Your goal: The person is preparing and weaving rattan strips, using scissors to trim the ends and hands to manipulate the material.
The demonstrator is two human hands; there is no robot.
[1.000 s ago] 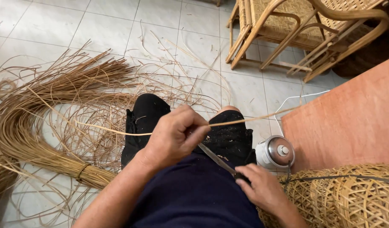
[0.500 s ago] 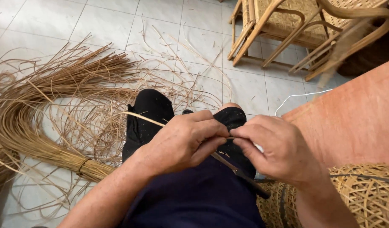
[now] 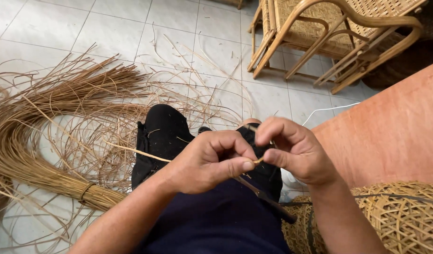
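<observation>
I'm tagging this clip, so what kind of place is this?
Probably a cane furniture workshop: a bundle of cane strips on the tiled floor, wicker chairs, a woven basket.

A rattan strand [image 3: 131, 151] runs leftward from the fingertips [image 3: 247, 165] of the left hand [image 3: 204, 162], pinched where they meet the right hand [image 3: 291, 148]. A thin tool [image 3: 266, 200] slants below the fingers, across the lap. Far left of the fingers lies a bound rattan bundle [image 3: 47, 141] on the floor; beyond them, cane chairs [image 3: 329, 37]; below right, a woven basket [image 3: 395, 221].
</observation>
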